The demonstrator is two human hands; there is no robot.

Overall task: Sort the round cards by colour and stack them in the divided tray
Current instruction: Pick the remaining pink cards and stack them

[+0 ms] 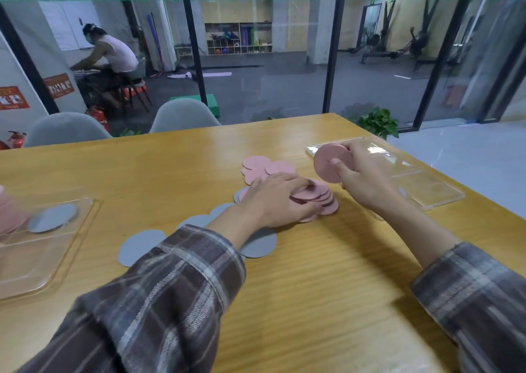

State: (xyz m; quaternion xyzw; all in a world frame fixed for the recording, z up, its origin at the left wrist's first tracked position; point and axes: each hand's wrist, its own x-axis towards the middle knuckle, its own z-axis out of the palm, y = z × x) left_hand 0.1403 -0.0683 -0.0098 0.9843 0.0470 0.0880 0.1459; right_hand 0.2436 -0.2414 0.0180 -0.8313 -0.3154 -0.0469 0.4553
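My left fingers (294, 179) curl around loose pink cards (318, 194) on the surface (313, 287); my right fingers (343, 169) pinch an upright pink stack (327, 159) just beside them.

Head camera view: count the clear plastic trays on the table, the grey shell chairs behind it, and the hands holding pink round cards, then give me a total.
Clear plastic trays: 2
Grey shell chairs: 2
Hands holding pink round cards: 2, left hand and right hand
Total: 6
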